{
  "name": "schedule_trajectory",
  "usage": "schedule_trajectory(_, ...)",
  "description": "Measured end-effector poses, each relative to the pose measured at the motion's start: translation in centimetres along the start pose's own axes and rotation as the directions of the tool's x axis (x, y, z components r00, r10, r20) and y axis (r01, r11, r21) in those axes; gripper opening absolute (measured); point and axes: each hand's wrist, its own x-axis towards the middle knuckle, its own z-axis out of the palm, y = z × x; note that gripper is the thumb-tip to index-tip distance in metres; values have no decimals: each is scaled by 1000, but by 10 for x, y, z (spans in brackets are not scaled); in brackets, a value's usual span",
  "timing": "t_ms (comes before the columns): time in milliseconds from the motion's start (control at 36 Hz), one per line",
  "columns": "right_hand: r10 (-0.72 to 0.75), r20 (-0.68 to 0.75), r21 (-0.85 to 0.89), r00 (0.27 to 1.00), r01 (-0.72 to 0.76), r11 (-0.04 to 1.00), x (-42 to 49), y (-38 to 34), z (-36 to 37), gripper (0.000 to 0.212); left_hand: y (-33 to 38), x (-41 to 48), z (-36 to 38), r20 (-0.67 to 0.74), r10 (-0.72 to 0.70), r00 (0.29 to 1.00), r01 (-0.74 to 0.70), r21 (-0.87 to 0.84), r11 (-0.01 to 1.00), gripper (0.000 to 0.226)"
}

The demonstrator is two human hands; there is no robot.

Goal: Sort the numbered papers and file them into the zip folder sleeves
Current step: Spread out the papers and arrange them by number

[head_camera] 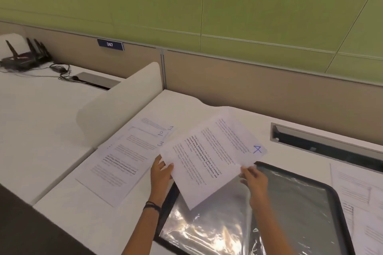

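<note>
I see both hands pinching the sheet marked 4 (213,157), left hand (160,174) and right hand (253,180) at opposite edges, lifted above the zip folder (300,203); sheets 1 to 3 (124,155) lie fanned on the worktop (62,209) beside it.

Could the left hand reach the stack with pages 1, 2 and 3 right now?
Probably yes, but not freely: the left hand is beside the stack with nothing between, yet it grips page 4 together with the right hand, so it must let go first.
</note>
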Motion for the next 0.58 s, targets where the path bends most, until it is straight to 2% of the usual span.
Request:
schedule_trajectory(111, -27, 125, -119, 992, 42, 992, 1, 12, 22, 5, -2, 8, -27, -96, 48, 994, -50, -20, 999, 39)
schedule_trajectory(222, -120, 288, -365, 950, 225, 903, 2, 31, 36, 24, -3, 18, -60, -210, 37, 977, -49, -52, 997, 40)
schedule_trajectory(333, -76, 460, -484, 885, 322, 813, -3, 47, 44, 33, -6, 22, -98, -326, 32, 945, -56, -63, 996, 38)
schedule_trajectory(444, -22, 636, -501, 771, 435, 748, -14, 75, 45, 43, -10, 25, -136, -448, 12, 894, -43, -58, 997, 35)
schedule_trajectory(500, -77, 701, -511, 709, 574, 640, -16, 93, 41, 42, -12, 24, -153, -501, 11, 866, -55, -72, 996, 33)
schedule_trajectory(556, -149, 740, -540, 656, 712, 449, -12, 104, 40, 39, -14, 21, -168, -545, 21, 838, -74, -75, 994, 30)
schedule_trajectory(583, -169, 740, -544, 651, 727, 419, -11, 105, 40, 37, -15, 19, -174, -566, 27, 824, -83, -74, 994, 28)
